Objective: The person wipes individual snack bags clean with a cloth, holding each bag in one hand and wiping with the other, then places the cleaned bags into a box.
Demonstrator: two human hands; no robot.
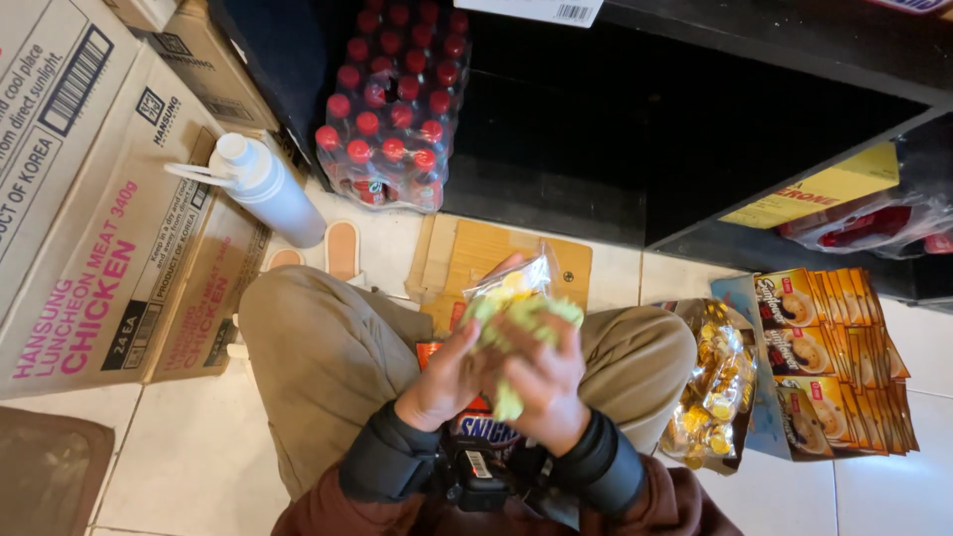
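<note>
A clear bag of yellow sweets (516, 303) sits at frame centre, gripped by both the left hand (449, 379) and right hand (544, 382), fingers closed around it, seemingly crumpled. Lower right lie gold-wrapped candies (717, 392); upper centre, red-capped bottles (392, 109).

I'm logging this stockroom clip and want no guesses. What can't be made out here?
Head view only:
- Yellow-green packets: blurred, partly covered by left hand and right hand; count unclear.
- Box on the lap: hidden under both hands.
- Dark shelf: contents lost in shadow.
- Brown mat: cut off by the frame edge.
</note>
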